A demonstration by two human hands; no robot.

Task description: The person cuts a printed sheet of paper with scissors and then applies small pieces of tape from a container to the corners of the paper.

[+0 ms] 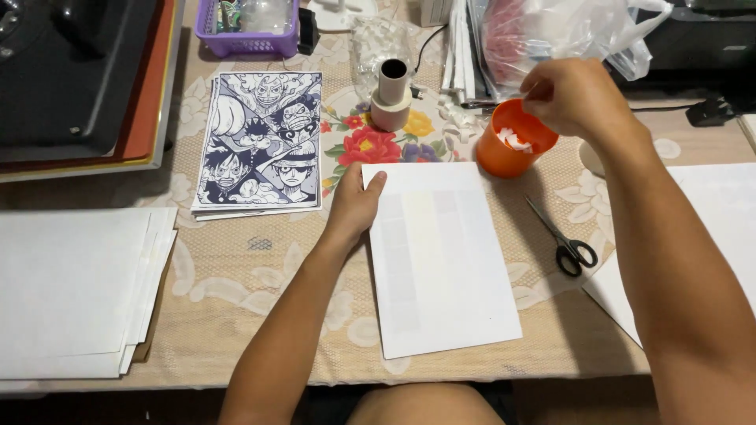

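In the middle of the frame a white sheet of paper (441, 256) lies flat on the desk (236, 275), which is covered by a beige cloth with a flower pattern. The left hand (354, 203) rests on the sheet's upper left corner, its fingers (373, 184) stretched out flat and grasping nothing, the thumb lying over the paper's edge. The right hand (575, 96) is in the upper right of the frame, held over the rim of an orange cup (512, 149) that stands just beyond the sheet's upper right corner; its fingertips are pinched together above the cup's opening (whether they hold anything between them cannot be told). Inside the cup lie small white scraps (513, 139). A pair of black-handled scissors (563, 236) lies closed on the desk just to the right of the sheet, below the cup. Left of the left hand lies a black-and-white cartoon print (261, 142) on top of a few more sheets. Above the sheet, near the top centre, a roll of tape (391, 94) stands upright. A stack of blank white paper (79, 287) fills the lower left of the frame, a purple basket (248, 31) sits at the top left, and a clear plastic bag (567, 31) lies at the top right behind the cup.
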